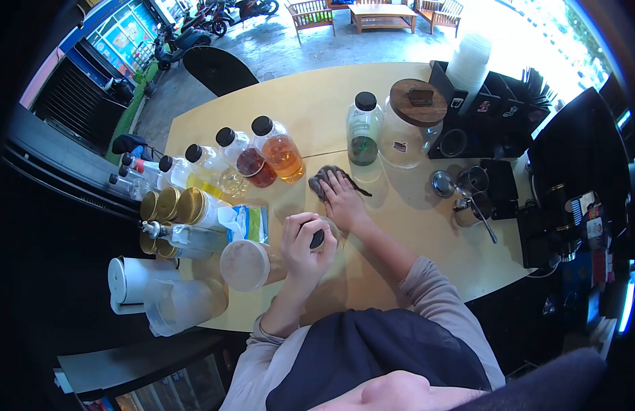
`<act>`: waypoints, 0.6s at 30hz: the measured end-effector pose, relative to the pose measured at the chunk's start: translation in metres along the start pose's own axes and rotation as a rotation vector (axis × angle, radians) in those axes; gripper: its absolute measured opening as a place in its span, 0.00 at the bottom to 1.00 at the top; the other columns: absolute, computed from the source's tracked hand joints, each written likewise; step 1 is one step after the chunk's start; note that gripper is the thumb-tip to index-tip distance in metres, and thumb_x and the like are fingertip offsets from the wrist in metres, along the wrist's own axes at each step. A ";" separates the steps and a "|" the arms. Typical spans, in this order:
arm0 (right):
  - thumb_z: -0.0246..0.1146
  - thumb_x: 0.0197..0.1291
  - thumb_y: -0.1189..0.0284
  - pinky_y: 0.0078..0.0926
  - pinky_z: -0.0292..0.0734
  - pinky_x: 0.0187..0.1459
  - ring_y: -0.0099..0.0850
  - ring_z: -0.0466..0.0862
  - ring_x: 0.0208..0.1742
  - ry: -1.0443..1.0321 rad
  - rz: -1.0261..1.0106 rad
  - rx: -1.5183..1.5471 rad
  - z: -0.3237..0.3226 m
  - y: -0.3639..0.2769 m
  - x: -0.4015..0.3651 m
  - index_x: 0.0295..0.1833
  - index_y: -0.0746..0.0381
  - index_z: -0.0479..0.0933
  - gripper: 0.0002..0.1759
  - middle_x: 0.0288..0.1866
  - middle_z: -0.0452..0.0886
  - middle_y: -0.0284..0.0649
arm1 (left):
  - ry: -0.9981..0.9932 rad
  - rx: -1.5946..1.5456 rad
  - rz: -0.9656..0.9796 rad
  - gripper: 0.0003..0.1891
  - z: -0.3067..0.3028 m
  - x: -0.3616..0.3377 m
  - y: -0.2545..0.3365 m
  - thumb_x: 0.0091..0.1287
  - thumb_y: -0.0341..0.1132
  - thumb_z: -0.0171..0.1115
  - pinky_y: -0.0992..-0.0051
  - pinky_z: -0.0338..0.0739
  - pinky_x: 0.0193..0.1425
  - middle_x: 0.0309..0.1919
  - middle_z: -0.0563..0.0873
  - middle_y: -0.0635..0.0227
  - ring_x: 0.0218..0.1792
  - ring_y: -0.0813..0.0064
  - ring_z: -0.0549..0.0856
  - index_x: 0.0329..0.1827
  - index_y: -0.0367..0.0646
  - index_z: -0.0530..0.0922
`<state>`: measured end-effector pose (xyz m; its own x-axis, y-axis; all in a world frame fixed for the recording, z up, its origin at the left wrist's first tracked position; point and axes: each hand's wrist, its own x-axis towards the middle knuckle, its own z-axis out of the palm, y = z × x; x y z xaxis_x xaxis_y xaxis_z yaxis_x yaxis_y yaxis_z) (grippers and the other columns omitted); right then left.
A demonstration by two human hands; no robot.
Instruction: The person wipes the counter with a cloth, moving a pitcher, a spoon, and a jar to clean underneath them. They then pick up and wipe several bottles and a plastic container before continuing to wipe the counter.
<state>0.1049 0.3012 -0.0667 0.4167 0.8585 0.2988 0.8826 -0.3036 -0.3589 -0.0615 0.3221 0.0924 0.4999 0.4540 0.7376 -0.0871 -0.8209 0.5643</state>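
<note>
My left hand (305,245) is closed around the top of a bottle with a black cap (318,239); most of the bottle's body is hidden beneath the hand. My right hand (346,202) lies with fingers stretched out on a crumpled dark grey cloth (317,186), pressing it against the wooden table (413,233). Close to my left wrist stands a clear tub with a pale lid (245,264). Beyond the cloth is a black-capped bottle with dark green contents (364,137). Bottles of orange liquid (284,156) and red liquid (255,166) stand to the left.
Gold-lidded jars (168,203), a pump bottle (187,236), a white kettle-like container (142,279) and a plastic pitcher (184,305) crowd the left side. A wood-lidded jar (403,140), metal cups (473,179) and a black organizer with stacked cups (468,65) stand at right.
</note>
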 end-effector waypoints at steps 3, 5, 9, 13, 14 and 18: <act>0.56 0.66 0.64 0.49 0.51 0.81 0.54 0.57 0.83 -0.009 0.016 -0.001 0.003 0.001 0.005 0.77 0.62 0.65 0.34 0.82 0.59 0.56 | -0.006 0.003 0.003 0.10 0.000 0.000 -0.001 0.53 0.23 0.69 0.65 0.79 0.42 0.39 0.83 0.60 0.37 0.58 0.83 0.37 0.42 0.80; 0.55 0.65 0.65 0.49 0.51 0.81 0.55 0.58 0.82 0.050 0.016 -0.002 0.007 0.003 0.014 0.77 0.64 0.66 0.34 0.81 0.60 0.57 | -0.009 0.004 0.003 0.10 0.000 0.000 -0.001 0.53 0.23 0.69 0.65 0.79 0.42 0.39 0.83 0.61 0.37 0.59 0.83 0.37 0.42 0.80; 0.56 0.64 0.64 0.48 0.49 0.82 0.55 0.57 0.82 0.095 0.054 -0.037 0.017 0.009 0.043 0.76 0.66 0.66 0.35 0.80 0.61 0.58 | -0.017 0.006 0.004 0.11 -0.002 0.001 0.000 0.52 0.23 0.69 0.65 0.79 0.41 0.39 0.83 0.61 0.37 0.59 0.83 0.37 0.42 0.80; 0.56 0.65 0.65 0.47 0.52 0.81 0.53 0.60 0.81 0.164 0.136 -0.071 0.028 0.017 0.079 0.75 0.65 0.67 0.34 0.80 0.61 0.58 | -0.037 0.012 0.017 0.09 -0.003 0.000 -0.003 0.53 0.23 0.67 0.67 0.80 0.43 0.39 0.82 0.58 0.39 0.61 0.84 0.37 0.40 0.79; 0.55 0.65 0.65 0.46 0.50 0.82 0.52 0.59 0.82 0.151 0.177 -0.075 0.031 0.018 0.088 0.76 0.66 0.67 0.34 0.81 0.61 0.57 | -0.042 0.012 0.018 0.09 -0.004 0.001 -0.003 0.53 0.23 0.67 0.67 0.80 0.43 0.39 0.82 0.59 0.39 0.61 0.84 0.37 0.41 0.79; 0.55 0.67 0.65 0.44 0.51 0.82 0.49 0.59 0.83 0.089 0.213 -0.071 0.023 0.026 0.111 0.75 0.60 0.70 0.31 0.82 0.61 0.53 | -0.026 0.011 0.014 0.11 -0.003 0.001 -0.002 0.51 0.24 0.69 0.65 0.79 0.40 0.39 0.82 0.63 0.36 0.60 0.83 0.37 0.44 0.80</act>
<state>0.1692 0.3979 -0.0628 0.6100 0.7330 0.3010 0.7844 -0.5049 -0.3602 -0.0636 0.3255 0.0928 0.5208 0.4336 0.7353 -0.0851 -0.8307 0.5501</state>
